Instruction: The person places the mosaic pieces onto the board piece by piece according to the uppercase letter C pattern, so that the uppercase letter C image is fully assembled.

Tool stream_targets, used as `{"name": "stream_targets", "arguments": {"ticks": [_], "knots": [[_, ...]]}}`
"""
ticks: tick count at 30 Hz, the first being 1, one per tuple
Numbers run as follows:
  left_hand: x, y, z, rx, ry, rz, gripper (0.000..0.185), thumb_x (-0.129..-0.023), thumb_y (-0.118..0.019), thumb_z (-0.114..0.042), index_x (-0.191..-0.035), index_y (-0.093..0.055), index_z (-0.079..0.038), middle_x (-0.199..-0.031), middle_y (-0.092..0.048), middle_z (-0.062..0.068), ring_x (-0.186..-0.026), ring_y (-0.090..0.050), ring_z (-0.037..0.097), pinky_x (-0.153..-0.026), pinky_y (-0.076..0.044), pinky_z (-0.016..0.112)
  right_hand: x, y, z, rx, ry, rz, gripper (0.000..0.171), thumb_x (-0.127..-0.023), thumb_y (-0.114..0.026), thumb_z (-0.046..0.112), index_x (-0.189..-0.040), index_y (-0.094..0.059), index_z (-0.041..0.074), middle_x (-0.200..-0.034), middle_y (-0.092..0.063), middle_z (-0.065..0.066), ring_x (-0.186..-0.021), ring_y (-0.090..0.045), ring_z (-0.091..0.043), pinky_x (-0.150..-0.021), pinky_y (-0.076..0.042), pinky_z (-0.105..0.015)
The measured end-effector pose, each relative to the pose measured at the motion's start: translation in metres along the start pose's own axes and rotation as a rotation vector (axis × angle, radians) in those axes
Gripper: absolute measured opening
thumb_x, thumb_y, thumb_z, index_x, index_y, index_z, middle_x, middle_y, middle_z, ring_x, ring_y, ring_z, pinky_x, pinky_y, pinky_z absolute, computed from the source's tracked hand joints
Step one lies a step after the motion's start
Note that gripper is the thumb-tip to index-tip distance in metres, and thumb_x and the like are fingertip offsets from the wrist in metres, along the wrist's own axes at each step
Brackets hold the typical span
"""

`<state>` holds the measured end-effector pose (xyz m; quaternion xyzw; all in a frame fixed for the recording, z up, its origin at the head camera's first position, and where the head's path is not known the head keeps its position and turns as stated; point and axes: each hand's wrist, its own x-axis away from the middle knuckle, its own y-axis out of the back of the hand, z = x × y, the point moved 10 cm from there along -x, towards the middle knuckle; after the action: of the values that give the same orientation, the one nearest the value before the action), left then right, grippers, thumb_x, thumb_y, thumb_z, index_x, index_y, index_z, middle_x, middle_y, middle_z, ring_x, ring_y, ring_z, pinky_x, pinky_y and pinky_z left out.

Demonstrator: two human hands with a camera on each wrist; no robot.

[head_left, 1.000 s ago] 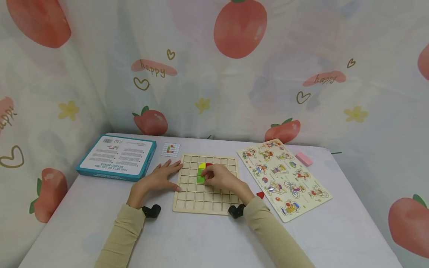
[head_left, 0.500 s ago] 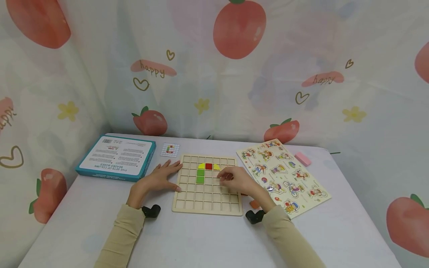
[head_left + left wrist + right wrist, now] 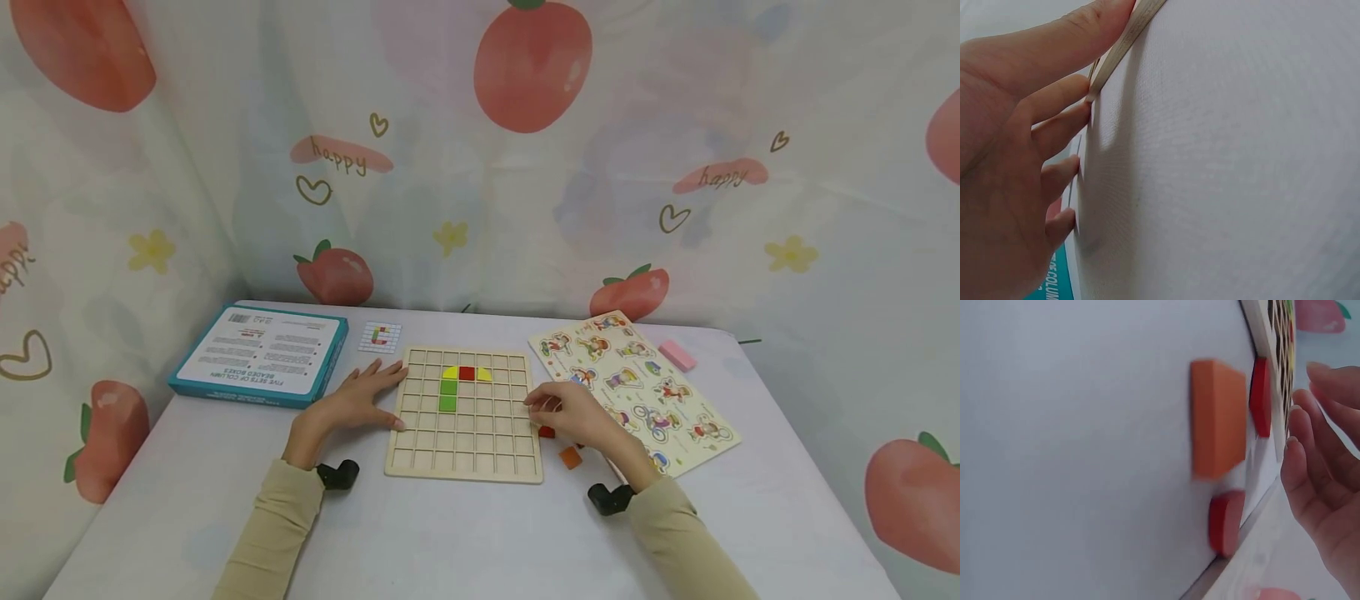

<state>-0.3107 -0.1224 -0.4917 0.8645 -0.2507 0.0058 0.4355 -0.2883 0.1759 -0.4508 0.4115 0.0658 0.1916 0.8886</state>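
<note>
The red tile lies on the table in the gap between the wooden grid board and the animal puzzle, just under the right hand, whose loose, empty fingers hover nearer it than the flat left hand bracing the board's far edge.

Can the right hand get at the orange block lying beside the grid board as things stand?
Probably yes. The right hand hovers open beside the grid board, and the orange block lies bare on the table just below it, with only small red pieces nearby.
</note>
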Motion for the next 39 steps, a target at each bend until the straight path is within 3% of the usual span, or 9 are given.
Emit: {"name": "stream_targets", "arguments": {"ticks": [13, 20, 28, 39], "knots": [[0.000, -0.001, 0.000, -0.008, -0.007, -0.006, 0.097, -0.083, -0.084, -0.038, -0.161, -0.034, -0.013, -0.171, -0.023, 0.010, -0.160, -0.001, 0.041, -0.128, 0.001, 0.062, 0.018, 0.015, -0.028, 0.026, -0.032, -0.023, 0.015, -0.091, -0.075, 0.009, -0.106, -0.075, 0.005, -0.089, -0.070, 0.000, -0.079, -0.061, -0.012, -0.066, -0.052, -0.023], [0.001, 0.000, -0.001, -0.005, -0.013, -0.005, 0.097, -0.083, -0.085, -0.039, -0.161, -0.034, -0.012, -0.171, -0.023, 0.010, -0.160, -0.001, 0.041, -0.128, 0.001, 0.062, 0.022, 0.008, -0.031, -0.023, -0.065, 0.030, 0.020, -0.088, -0.078, 0.010, -0.107, -0.075, 0.006, -0.086, -0.067, -0.001, -0.073, -0.057, -0.015, -0.059, -0.050, -0.023], [0.001, 0.000, -0.001, -0.004, -0.017, -0.005, 0.097, -0.083, -0.084, -0.039, -0.161, -0.034, -0.012, -0.171, -0.023, 0.010, -0.160, -0.001, 0.041, -0.128, 0.001, 0.062, 0.021, 0.002, -0.029, 0.057, -0.029, 0.043, 0.021, -0.083, -0.084, 0.011, -0.102, -0.075, 0.009, -0.086, -0.065, 0.001, -0.076, -0.053, -0.013, -0.064, -0.046, -0.023], [0.001, 0.000, -0.001, -0.005, -0.003, -0.003, 0.096, -0.083, -0.084, -0.039, -0.161, -0.034, -0.013, -0.171, -0.024, 0.010, -0.160, -0.001, 0.041, -0.128, 0.001, 0.062, 0.021, 0.001, -0.030, 0.056, -0.037, 0.041, 0.019, -0.084, -0.083, 0.010, -0.097, -0.069, 0.010, -0.082, -0.062, 0.002, -0.075, -0.053, -0.013, -0.065, -0.046, -0.023]]}}
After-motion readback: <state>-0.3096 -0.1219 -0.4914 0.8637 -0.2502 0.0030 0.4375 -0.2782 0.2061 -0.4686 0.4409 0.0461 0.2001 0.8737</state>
